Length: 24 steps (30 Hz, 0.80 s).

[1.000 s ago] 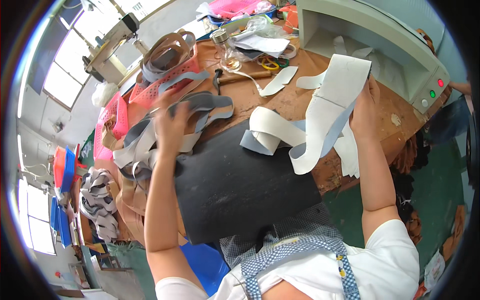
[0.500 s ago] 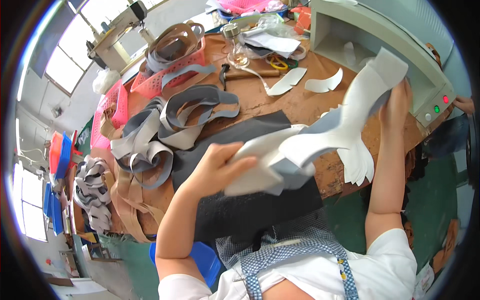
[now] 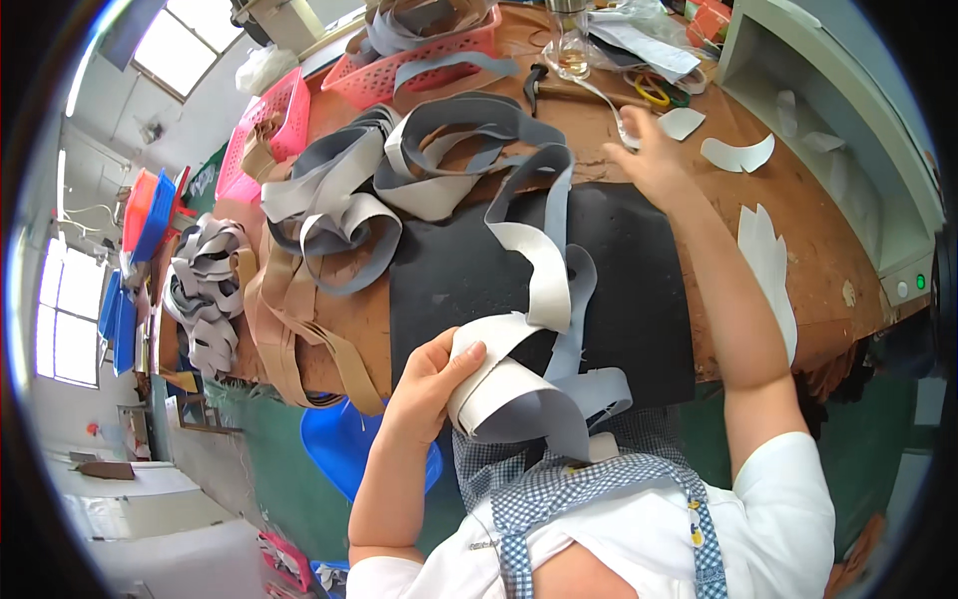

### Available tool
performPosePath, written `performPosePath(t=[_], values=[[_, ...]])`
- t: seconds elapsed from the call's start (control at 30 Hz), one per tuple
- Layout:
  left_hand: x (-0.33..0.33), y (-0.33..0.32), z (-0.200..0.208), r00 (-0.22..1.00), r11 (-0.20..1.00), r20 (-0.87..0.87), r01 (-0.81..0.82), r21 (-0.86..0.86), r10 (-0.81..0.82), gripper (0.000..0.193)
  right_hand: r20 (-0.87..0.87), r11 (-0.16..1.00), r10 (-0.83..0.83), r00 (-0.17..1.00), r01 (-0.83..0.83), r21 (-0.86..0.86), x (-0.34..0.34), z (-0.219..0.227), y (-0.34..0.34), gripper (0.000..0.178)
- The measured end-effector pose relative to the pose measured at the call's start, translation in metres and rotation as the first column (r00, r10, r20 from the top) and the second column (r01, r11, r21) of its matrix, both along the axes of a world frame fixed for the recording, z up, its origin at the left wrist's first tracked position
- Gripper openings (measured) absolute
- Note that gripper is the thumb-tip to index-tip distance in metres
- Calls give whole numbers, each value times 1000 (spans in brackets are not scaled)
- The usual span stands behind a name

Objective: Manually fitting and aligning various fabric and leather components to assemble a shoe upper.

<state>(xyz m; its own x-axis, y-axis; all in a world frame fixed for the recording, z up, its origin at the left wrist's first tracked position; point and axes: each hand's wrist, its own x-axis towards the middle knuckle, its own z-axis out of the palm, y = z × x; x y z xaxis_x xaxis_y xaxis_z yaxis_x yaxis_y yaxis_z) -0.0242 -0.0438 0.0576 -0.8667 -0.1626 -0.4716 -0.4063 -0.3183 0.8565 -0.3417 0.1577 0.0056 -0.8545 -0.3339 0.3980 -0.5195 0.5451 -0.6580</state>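
Note:
My left hand [image 3: 431, 384] pinches a bundle of grey-and-white fabric strips [image 3: 514, 399] between thumb and fingers, low over the near edge of the black mat [image 3: 444, 270]. Part of the bundle curls up across the mat and runs toward the coiled strips at the far left; its lower loops hang against my checked apron. Farther off, my right hand [image 3: 654, 165] reaches over the table with fingers apart, holding nothing. Beside its fingertips lie a white cut piece [image 3: 683, 124] and a narrow white tape [image 3: 611, 108].
Coiled grey-and-white strips [image 3: 334, 190] and tan strips [image 3: 289, 309] cover the table's left side. Pink baskets [image 3: 284, 120], a hammer [image 3: 569, 92], a glass jar [image 3: 571, 50] and yellow-handled scissors [image 3: 654, 88] stand or lie farther back. White cut pieces [image 3: 766, 270] lie near a grey machine [image 3: 798, 100].
My right hand has let go of the strips and moved left and away from me over the table. My left hand has come slightly nearer, keeping the bundle. The view has shifted.

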Motion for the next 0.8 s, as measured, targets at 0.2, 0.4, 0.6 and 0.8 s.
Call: performPosePath(t=[0.2,0.4,0.6,0.8], values=[[3,2,-10,992,996,-105,-62,58,68,31,206,988,151,967,-155,4,168,44,3,34],[1,8,-17,990,997,-132,-33,75,43,30,564,762,549,617,-91,-642,157,17,3,21],[32,-16,-26,960,951,-80,-249,185,267,29,340,684,342,876,16,-729,-1,80,1,28],[49,-31,-32,912,897,-97,-365,251,398,32,455,873,341,822,-98,-477,-128,145,-7,21]])
